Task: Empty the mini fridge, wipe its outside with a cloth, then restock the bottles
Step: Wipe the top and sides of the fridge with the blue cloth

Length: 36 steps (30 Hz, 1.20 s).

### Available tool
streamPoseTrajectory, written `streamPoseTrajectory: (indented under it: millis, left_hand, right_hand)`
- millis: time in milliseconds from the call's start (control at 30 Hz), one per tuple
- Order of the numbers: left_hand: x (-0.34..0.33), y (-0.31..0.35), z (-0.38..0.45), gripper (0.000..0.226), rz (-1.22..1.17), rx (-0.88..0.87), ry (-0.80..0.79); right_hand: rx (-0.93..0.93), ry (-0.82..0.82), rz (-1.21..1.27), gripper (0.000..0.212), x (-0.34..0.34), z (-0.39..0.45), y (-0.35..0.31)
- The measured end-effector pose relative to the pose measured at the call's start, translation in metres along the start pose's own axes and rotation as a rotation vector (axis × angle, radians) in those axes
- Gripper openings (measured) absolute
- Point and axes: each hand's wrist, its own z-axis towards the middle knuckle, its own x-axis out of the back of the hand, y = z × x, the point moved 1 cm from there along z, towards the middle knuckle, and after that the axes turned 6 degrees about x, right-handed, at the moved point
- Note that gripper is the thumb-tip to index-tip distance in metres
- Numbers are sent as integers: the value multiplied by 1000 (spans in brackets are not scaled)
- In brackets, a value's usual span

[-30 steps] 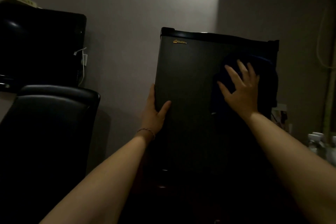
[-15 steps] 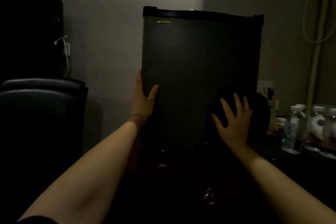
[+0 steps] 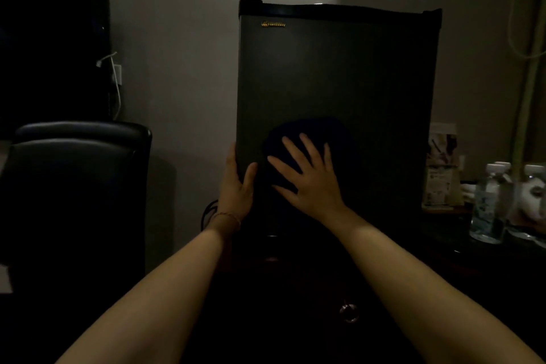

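- Mini fridge (image 3: 336,74): upright, door closed, front face toward the wearer. Dim light; fine detail is poor.
- Right hand (image 3: 310,177): fingers straight and spread, palm flat against the dark cloth (image 3: 313,133), pressing it onto the lower left part of the door. The cloth shows above and to either side of the fingers; its lower edge is lost against the dark door.
- Left hand (image 3: 236,183): just beside the right hand, on its thumb side. Thumb lies on the door front, fingers wrap round the fridge's left edge out of sight. It grips the cabinet, apparently to steady it.
- Key relation: most of the visible door face lies above the right hand and off to its little-finger side. Toward the thumb there is only a narrow strip before the left hand and the door edge.
- Judgement: wiping step in hand. The right hand is the working one, and any further stroke has room only upward or rightward.
- Bottles (image 3: 487,204): standing well apart to the right of the right hand, beyond the fridge's right edge, near a printed card (image 3: 441,162). Restocking not yet begun.
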Motion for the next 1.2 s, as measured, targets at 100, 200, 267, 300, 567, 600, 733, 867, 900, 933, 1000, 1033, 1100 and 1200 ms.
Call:
streamPoseTrajectory:
  millis: [100,200,267,300,567,600,733,867,900,933,1000,1033,1100,1200]
  left_hand:
    - [-2,-1,-1,67,6,5,21]
    - [-3,-4,1,66,-21,24,28]
    - [-2,-8,4,65,-48,44,11]
    - [-2,-9,4,65,-50,52,8]
    - [-2,-3,1,66,-24,36,17]
    - [-2,-3,1,66,-29,36,22]
    - [-3,-4,2,66,-27,37,32]
    - [-2,0,-1,62,-16,48,37]
    - [-1,2,-3,59,-31,47,23]
    - [0,2,-4,56,-45,56,12]
    - [4,2,-4,51,-60,94,14]
    - [6,1,-4,50,-62,111,18]
    - [11,3,-4,47,-44,125,14]
    - [21,4,0,53,-162,168,-38]
  right_hand:
    - [19,-20,2,59,11,1,26]
    - [-122,0,-2,60,20,-19,55]
    - [-208,23,-13,60,23,-44,72]
    - [-230,21,-21,61,26,-59,81]
    - [-427,-27,-24,67,32,-149,85]
    - [-411,-56,-24,68,33,-150,85]
    - [-166,-193,-69,70,34,-143,82]
    - [136,-232,-100,71,26,-115,60]
    - [166,-227,-92,70,24,-106,52]
    - [186,-217,-82,70,21,-98,45]
    - [210,-189,-52,68,16,-82,29]
    - [226,-180,-39,67,13,-74,21]
    - [279,-176,-39,66,7,-60,3]
    - [405,-186,-45,67,-7,-41,-27]
